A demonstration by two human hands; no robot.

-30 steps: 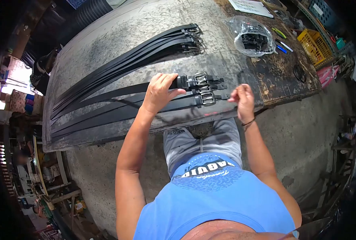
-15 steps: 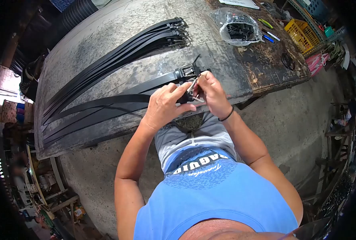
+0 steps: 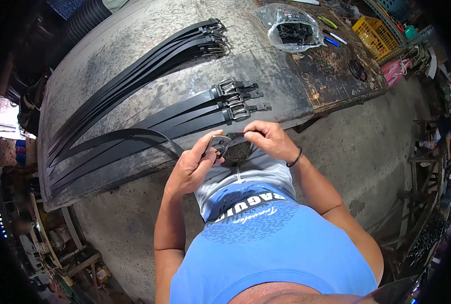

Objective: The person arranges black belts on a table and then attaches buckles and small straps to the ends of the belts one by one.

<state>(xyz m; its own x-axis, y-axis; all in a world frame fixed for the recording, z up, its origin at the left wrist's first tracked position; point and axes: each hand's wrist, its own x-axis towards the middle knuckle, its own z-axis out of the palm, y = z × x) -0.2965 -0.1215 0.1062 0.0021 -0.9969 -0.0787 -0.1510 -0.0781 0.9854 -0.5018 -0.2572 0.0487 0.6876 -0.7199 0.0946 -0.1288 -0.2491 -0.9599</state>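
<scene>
My left hand (image 3: 191,164) grips the buckle end of a black belt (image 3: 134,133), whose strap arches back over the table. The metal buckle (image 3: 219,145) stands up between its thumb and fingers. My right hand (image 3: 272,142) pinches a dark strip (image 3: 236,136) that extends from the buckle. Just beyond my hands lie several black belts (image 3: 185,109) with their buckles (image 3: 230,99) side by side and small black pieces (image 3: 256,95) sticking out past them. A second bundle of belts (image 3: 139,71) rests farther back.
On the worn table (image 3: 109,50), a clear plastic bag (image 3: 296,33) holds small black parts. Near it are a yellow-green tool (image 3: 327,22), a blue pen (image 3: 331,41), a white pen (image 3: 338,38) and a black coil (image 3: 358,70). A yellow crate (image 3: 376,38) stands beyond the table's right edge.
Both hands have moved toward my body with one belt's buckle end, away from the row of buckles. The nearer buckles now show uncovered. The view has shifted slightly.
</scene>
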